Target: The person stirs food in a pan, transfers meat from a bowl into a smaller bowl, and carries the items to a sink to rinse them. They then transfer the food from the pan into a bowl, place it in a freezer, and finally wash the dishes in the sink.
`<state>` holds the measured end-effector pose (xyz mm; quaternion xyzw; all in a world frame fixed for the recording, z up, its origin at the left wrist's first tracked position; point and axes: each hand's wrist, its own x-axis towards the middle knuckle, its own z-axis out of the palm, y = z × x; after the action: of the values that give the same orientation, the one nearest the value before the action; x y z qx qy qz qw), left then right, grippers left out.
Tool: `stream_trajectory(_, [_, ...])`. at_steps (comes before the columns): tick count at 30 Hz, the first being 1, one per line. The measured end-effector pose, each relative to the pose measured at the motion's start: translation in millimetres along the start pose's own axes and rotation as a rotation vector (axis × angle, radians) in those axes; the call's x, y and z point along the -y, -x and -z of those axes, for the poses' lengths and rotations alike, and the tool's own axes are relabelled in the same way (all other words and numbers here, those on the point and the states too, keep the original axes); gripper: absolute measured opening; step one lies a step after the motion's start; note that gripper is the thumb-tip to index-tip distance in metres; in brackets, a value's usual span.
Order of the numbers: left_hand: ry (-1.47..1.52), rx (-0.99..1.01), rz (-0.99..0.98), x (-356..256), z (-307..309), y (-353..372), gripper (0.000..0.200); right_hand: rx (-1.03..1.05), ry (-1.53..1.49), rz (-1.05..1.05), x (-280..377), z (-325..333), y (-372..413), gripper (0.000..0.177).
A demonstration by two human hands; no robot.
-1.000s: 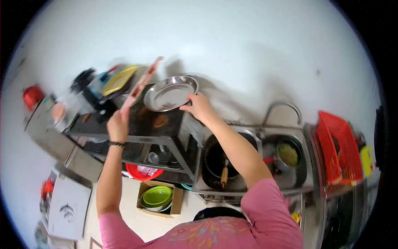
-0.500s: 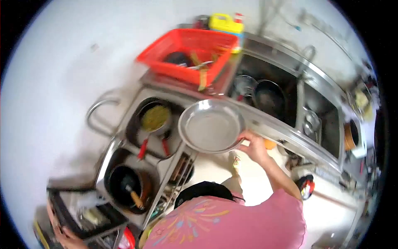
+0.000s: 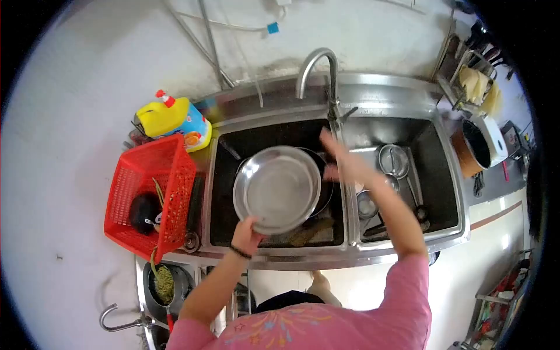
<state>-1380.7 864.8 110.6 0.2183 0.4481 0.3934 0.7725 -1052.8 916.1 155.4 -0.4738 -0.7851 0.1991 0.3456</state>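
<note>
A round, shallow stainless steel plate (image 3: 277, 189) is held over the left sink basin (image 3: 224, 227). My left hand (image 3: 248, 235) grips its near rim, with a dark band around the wrist. My right hand (image 3: 348, 161), somewhat blurred, is above the divider between the two basins, apart from the plate. Its thumb and fingers are spread, and nothing shows in them. Beneath the plate is a dark round pan (image 3: 325, 201), mostly hidden. The faucet (image 3: 332, 76) rises behind the right hand.
Metal bowls and ladles (image 3: 394, 160) lie in the right basin. A red basket (image 3: 119, 204) with a dark round item stands at left, near a yellow detergent jug (image 3: 166, 119). Below it is a second sink holding a pot of green food (image 3: 165, 286).
The view has swung from the side sink to the double sink. The plate has passed from my right hand to my left, and my right hand has let go.
</note>
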Motion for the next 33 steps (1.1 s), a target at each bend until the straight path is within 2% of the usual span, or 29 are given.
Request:
stream_trajectory(1, [0.007,0.033,-0.003,-7,-16,-19,0.038,-0.156,0.57,-0.108,-47,14,-26,0.072])
stream_trajectory(2, [-0.014,0.041,0.002,-11,-26,-41,0.038,-0.287,0.823,-0.233,-108,23,-52,0.064])
stream_trajectory(3, [-0.033,0.053,0.003,-13,-32,-58,0.039,-0.499,0.95,-0.041,-140,41,-69,0.042])
stream_trajectory(5, [-0.069,0.042,0.001,-14,-47,-82,0.04,0.063,0.777,-0.493,-144,64,-80,0.025])
stream_trajectory(6, [-0.089,0.033,-0.009,-13,-50,-89,0.04,0.067,0.765,-0.502,-141,61,-82,0.025])
stream_trajectory(8, [-0.074,0.014,0.009,-11,-52,-105,0.038,0.08,0.847,-0.653,-132,55,-88,0.016])
stream_trajectory(10, [-0.056,-0.006,0.027,-8,-52,-113,0.036,0.09,0.953,-0.52,-114,35,-86,0.015])
stream_trajectory(12, [-0.04,0.045,0.069,-5,-56,-118,0.041,0.114,0.814,-0.48,-75,0,-93,0.017])
stream_trajectory(13, [-0.042,0.05,0.068,-3,-56,-122,0.041,0.07,0.585,-0.356,-102,-38,-92,0.02])
stream_trajectory(14, [-0.054,0.049,0.109,1,-54,-123,0.043,0.188,0.453,-0.479,-110,-62,-96,0.02])
stream_trajectory(15, [-0.068,0.047,0.155,7,-53,-123,0.046,0.144,0.253,-0.438,-136,-96,-104,0.023])
stream_trajectory(16, [-0.106,0.054,0.146,12,-60,-119,0.053,0.124,0.035,-0.49,-138,-117,-114,0.025])
stream_trajectory(17, [-0.108,0.059,0.151,16,-58,-122,0.053,0.218,-0.126,-0.545,-105,-121,-118,0.028])
stream_trajectory(19, [0.024,0.067,0.146,27,-46,-130,0.058,0.287,-0.562,-0.436,-96,-193,-114,0.032])
stream_trajectory(21, [0.031,0.064,0.091,29,-32,-134,0.061,0.551,-0.465,-0.302,-52,-180,-89,0.034])
stream_trajectory(23, [0.201,0.032,0.109,40,-6,-137,0.06,0.745,-0.199,-0.167,-61,-174,-67,0.032])
stream_trajectory(24, [0.153,-0.081,0.102,36,-10,-128,0.06,0.694,-0.083,-0.239,-58,-143,-58,0.03])
stream_trajectory(25, [0.176,-0.096,0.088,37,-4,-125,0.06,0.639,0.035,-0.305,-56,-107,-54,0.029])
stream_trajectory(26, [0.193,-0.063,0.101,40,3,-125,0.056,0.494,0.239,-0.514,-71,-94,-59,0.024])
stream_trajectory(27, [0.214,-0.029,0.11,44,9,-124,0.052,-0.143,0.019,-0.402,-97,-81,-48,0.024])
stream_trajectory(28, [0.247,-0.045,0.083,50,17,-129,0.052,-0.536,-0.11,-0.571,-101,-54,-51,0.031])
stream_trajectory(29, [0.278,-0.033,0.095,58,27,-134,0.047,-0.76,-0.147,-0.623,-153,-43,-44,0.033])
stream_trajectory(30, [0.309,-0.021,0.103,64,32,-135,0.043,-0.95,-0.743,-0.785,-161,-21,-50,0.032])
stream_trajectory(31, [0.345,-0.044,0.066,67,32,-135,0.043,-0.663,-0.979,-0.746,-204,-5,-42,0.037])
stream_trajectory(33, [0.187,-0.119,0.111,64,31,-135,0.041,-0.618,-1.1,-0.715,-215,22,-61,0.052])
